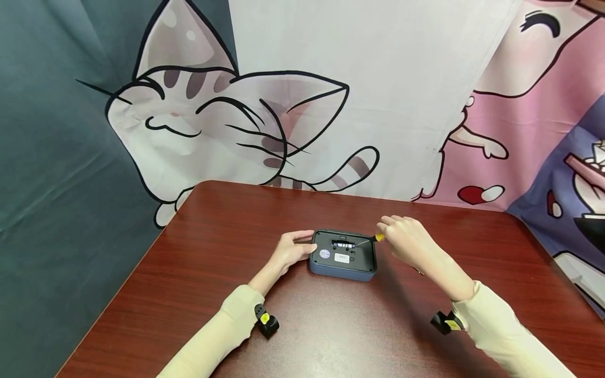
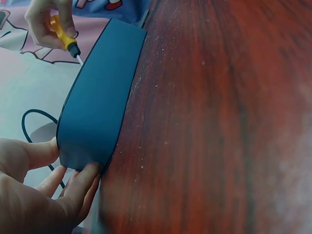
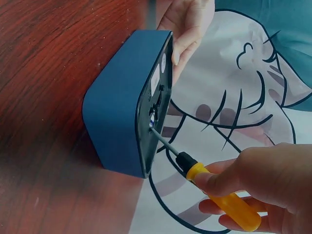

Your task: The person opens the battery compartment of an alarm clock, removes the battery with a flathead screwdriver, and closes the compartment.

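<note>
Head view: left hand (image 1: 289, 252) grips blue box (image 1: 363, 258), right hand (image 1: 405, 236) curls round screwdriver (image 1: 379, 238).

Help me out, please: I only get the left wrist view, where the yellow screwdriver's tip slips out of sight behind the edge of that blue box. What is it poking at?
Observer: In the right wrist view, the screwdriver has its tip right beside what looks like a battery, set into the dark face of the blue box.

Operator: Oh, fancy that! Is there anything stuck on that face?

Observer: Yes, the head view shows a round sticker next to a white label; any print is too small for me to read.
</note>
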Motion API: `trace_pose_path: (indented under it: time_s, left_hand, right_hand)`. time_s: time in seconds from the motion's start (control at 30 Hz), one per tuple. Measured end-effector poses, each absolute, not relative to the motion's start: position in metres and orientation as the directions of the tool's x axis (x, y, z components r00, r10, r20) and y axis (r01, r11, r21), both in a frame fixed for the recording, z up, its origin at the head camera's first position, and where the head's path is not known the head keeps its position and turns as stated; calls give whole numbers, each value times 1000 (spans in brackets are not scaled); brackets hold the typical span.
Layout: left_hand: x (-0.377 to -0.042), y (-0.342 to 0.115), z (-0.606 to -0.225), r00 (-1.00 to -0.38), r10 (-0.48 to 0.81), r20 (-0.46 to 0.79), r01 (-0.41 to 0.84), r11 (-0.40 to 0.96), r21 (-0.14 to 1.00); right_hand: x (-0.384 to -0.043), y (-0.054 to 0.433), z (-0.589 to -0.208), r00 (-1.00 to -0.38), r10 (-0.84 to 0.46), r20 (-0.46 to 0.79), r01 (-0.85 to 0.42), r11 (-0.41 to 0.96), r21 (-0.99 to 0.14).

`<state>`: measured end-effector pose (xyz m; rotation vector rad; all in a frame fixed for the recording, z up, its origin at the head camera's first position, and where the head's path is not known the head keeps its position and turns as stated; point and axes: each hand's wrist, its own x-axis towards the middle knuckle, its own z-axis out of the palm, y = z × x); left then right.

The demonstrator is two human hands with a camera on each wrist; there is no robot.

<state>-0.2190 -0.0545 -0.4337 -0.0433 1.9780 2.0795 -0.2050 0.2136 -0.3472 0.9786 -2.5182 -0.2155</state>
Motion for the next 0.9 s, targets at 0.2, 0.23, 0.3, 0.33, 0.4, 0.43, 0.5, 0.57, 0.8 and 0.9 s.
trace_pose_path:
  time_s: [0.2,0.23,0.3,0.33,0.4,0.43,0.5,0.57,0.8,0.9]
  left_hand:
    - [-220,-54,-435,-964,171,-202,-209,-29,977]
    - [-220,-54,-435,-964,171,-202,-211,-32,977]
    - [-220,-54,-435,-965,169,-203,-211,-34,977]
    - [-220,-54,-435,-965,168,-202,-211,-33,977]
    - [-219,-53,-434,-965,165,-203,-211,-33,977]
    - [-219,-53,-434,-965,164,-204,-212,-33,977]
    - [-219,-54,-433,-965,164,-203,-210,-30,977]
    - [-219,-54,-433,-964,165,-206,-214,-32,976]
    - [-219,-55,-434,-962,168,-214,-222,-30,975]
    - [-219,-55,-434,-962,175,-208,-217,-35,976]
  right_hand:
    - [-207,203,-338,-615,-721,318,-617,692,375]
    - [-208,200,-337,-601,-734,316,-616,678,401]
    - [-209,194,-334,-568,-761,313,-609,645,462]
    - [-210,190,-334,-550,-774,314,-601,627,495]
    - [-211,183,-332,-522,-794,311,-578,597,556]
    - [-211,179,-331,-513,-802,307,-565,585,582]
    - [-211,171,-329,-510,-809,293,-541,566,622]
    - [-210,163,-326,-523,-808,271,-526,555,644]
    - [-208,142,-320,-579,-793,190,-510,534,674]
    - [-210,137,-317,-600,-785,152,-516,526,676]
